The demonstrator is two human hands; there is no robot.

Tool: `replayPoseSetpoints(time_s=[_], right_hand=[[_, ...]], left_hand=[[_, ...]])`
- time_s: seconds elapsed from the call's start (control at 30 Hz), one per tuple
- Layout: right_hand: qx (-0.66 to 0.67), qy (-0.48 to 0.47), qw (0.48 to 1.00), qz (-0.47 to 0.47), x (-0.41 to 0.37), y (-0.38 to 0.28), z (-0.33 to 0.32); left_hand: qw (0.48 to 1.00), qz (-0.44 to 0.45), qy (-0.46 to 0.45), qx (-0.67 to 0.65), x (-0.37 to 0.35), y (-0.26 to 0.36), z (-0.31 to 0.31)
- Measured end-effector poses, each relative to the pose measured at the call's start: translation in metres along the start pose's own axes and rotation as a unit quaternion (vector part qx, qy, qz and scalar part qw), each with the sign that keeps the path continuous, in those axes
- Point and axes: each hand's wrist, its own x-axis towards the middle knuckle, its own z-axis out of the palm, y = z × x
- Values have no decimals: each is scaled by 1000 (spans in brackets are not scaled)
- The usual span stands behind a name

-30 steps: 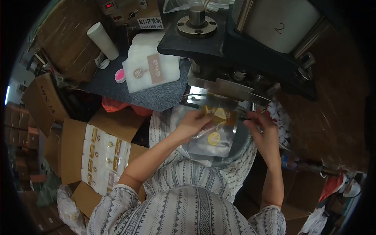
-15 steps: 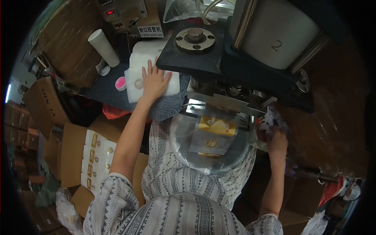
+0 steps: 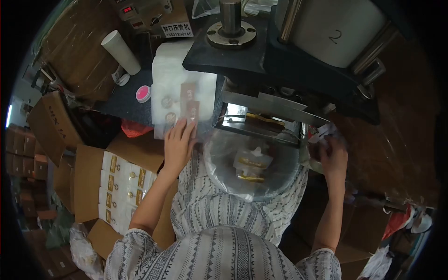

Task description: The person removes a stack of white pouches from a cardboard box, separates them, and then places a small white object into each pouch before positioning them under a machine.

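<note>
My left hand (image 3: 178, 142) rests its fingertips on a translucent pouch (image 3: 190, 112) with a brown label, at the front of a stack of white pouches (image 3: 163, 70). Its fingers are close together, on the pouch's near edge. My right hand (image 3: 333, 154) is right of the press, its fingers curled at small items in plastic (image 3: 322, 133); what it grips is unclear. Between the hands, a round plastic-covered tray (image 3: 219, 182) on the lap holds small pouches with gold labels (image 3: 252, 161). Another gold pouch (image 3: 266, 121) lies under the press jaws (image 3: 275, 107).
A dark press (image 3: 233, 58) with a cylinder marked 2 (image 3: 326, 35) stands ahead. On the left are a white cup (image 3: 121, 52), a pink round tin (image 3: 143, 94) and a cardboard box (image 3: 88, 186) of packed pouches. A control box (image 3: 154, 18) stands behind.
My left hand has moved down and toward me, from the stack's middle to the front edge, where a brown-labelled pouch shows. The gold pouch has shifted from the tray toward the press jaws.
</note>
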Motion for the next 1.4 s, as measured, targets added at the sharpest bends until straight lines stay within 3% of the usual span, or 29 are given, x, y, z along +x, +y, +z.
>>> replayPoseSetpoints(time_s=[0.03,0.1,0.13,0.2,0.23,0.3,0.33,0.4,0.43,0.5,0.53,0.6,0.63,0.7,0.83,0.9,0.93,1.0,1.07,1.1,1.13,1.17,1.23,1.27,1.3,1.33,1.37,1.4], right_hand=[[0,-4,1000,-1,-2,-9,-5],[137,-72,988,-17,-4,-31,-15],[137,-72,988,-16,-6,-47,-17],[269,-158,945,-95,-14,-79,-13],[270,-158,945,-94,-17,-90,-6],[223,-105,940,-236,-20,-107,4],[224,-106,940,-236,-19,-110,5],[149,-98,926,-333,-16,-113,6],[149,-99,926,-331,-17,-111,8],[233,-190,911,-281,-16,-103,13],[232,-190,912,-280,-15,-99,14],[270,-236,919,-164,-10,-92,14],[269,-235,919,-165,-8,-86,16],[254,-102,952,-135,-6,-72,17],[145,-94,978,-113,-5,-54,0],[31,-10,991,-126,-2,-37,5],[31,-10,992,-126,3,-24,12],[-74,4,987,-141,15,1,31],[-66,-26,990,-121,18,10,36],[-60,-62,991,-102,19,12,36],[-60,-67,991,-102,15,11,34],[-30,-62,996,-60,12,6,28],[2,-52,998,-22,10,-11,11],[64,-69,996,1,7,-25,-1],[125,-89,988,26,3,-37,-6],[126,-91,987,29,1,-47,-4],[168,-118,978,-44,0,-58,-2],[208,-143,960,-118,0,-69,1]], left_hand=[[1000,-3,-2,0,-4,3,-7],[985,-143,-35,-85,-8,10,-21],[985,-143,-35,-85,-8,20,-28],[986,-114,30,-121,-7,49,-37],[986,-113,29,-120,-4,58,-42],[986,-56,46,-151,1,70,-50],[986,-56,45,-150,2,74,-53],[977,10,-9,-213,3,80,-56],[977,10,-10,-213,2,84,-54],[954,33,-120,-273,-1,90,-45],[954,34,-120,-273,1,94,-39],[914,25,-172,-367,6,101,-23],[914,26,-170,-367,10,105,-14],[812,-172,-259,-494,21,111,2],[761,-262,-287,-520,62,117,2],[628,-364,-271,-632,68,119,7],[628,-364,-272,-632,64,117,14],[685,-289,-222,-631,53,110,28],[795,-279,-133,-522,59,81,15],[934,-172,-3,-313,66,52,11],[988,-53,122,-75,65,25,11],[988,-55,121,-75,51,12,12],[995,4,-74,67,19,2,14],[997,44,-19,58,15,4,7],[997,45,-21,60,9,2,1],[999,-34,-26,2,2,-3,-7],[992,-113,-30,-56,-2,-4,-13],[991,-109,55,-63,2,10,-20]])
